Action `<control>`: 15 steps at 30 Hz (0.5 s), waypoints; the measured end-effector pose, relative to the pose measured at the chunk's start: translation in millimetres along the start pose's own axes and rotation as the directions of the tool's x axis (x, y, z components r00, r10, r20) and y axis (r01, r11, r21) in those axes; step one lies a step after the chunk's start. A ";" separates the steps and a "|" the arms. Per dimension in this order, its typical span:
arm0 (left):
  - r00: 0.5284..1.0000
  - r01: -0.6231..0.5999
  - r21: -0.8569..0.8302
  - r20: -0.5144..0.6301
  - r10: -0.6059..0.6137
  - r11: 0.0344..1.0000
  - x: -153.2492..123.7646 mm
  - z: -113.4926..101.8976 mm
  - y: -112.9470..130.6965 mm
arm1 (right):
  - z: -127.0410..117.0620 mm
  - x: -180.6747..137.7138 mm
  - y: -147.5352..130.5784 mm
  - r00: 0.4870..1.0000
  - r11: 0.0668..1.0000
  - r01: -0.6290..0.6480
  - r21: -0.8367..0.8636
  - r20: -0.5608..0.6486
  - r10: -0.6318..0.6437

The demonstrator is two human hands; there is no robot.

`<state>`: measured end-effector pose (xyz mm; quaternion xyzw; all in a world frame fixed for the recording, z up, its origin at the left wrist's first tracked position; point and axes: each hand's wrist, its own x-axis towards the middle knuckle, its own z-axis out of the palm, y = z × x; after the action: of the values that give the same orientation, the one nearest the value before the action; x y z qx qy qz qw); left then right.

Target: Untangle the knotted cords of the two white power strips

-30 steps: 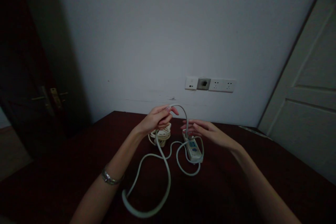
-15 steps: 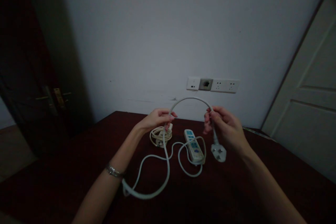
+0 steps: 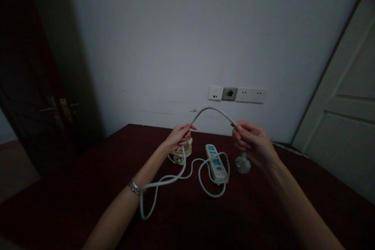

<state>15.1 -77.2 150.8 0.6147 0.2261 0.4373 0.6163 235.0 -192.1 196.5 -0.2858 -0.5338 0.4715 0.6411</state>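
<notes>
A white power cable point(image 3: 211, 110) arches in the air between my two hands above a dark red table point(image 3: 88, 172). My left hand point(image 3: 179, 136) is pinched shut on the cable at the arch's left end. My right hand point(image 3: 253, 143) is closed on it near the plug point(image 3: 243, 164), which dangles just below the fingers. The rest of the cable loops down over my left forearm and across the table to a white power strip point(image 3: 216, 163) lying flat between my hands. A cream coiled cord point(image 3: 179, 154) lies on the table right under my left hand.
A row of wall sockets point(image 3: 237, 94) sits on the white wall behind the table. A dark door with a brass handle point(image 3: 60, 110) stands at the left, a pale door point(image 3: 345, 117) at the right. A bracelet point(image 3: 134, 186) is on my left wrist.
My right hand went from open over the power strip to gripping the cable near the plug and lifting it. The big loop near my left forearm has drawn up and shrunk as the arch stretched.
</notes>
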 end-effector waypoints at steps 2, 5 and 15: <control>0.998 -0.013 0.166 -0.063 0.024 0.986 0.2 6.8 -1.5 | 5.9 -2.2 7.0 0.989 0.988 -0.096 -0.121 0.100 0.109; 0.999 -0.034 0.413 -0.016 0.044 0.910 -5.6 20.2 -0.1 | 16.8 -3.5 16.5 0.938 0.918 -0.175 -0.356 0.222 0.264; 0.869 -0.275 0.496 0.495 -0.007 0.824 -28.0 56.1 5.8 | 8.8 3.3 14.0 0.964 0.763 -0.195 -0.617 0.022 0.264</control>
<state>45.0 -132.3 157.0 0.8684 0.1386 0.2323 0.4157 222.4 -184.8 188.1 -0.5143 -0.6517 0.3638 0.4224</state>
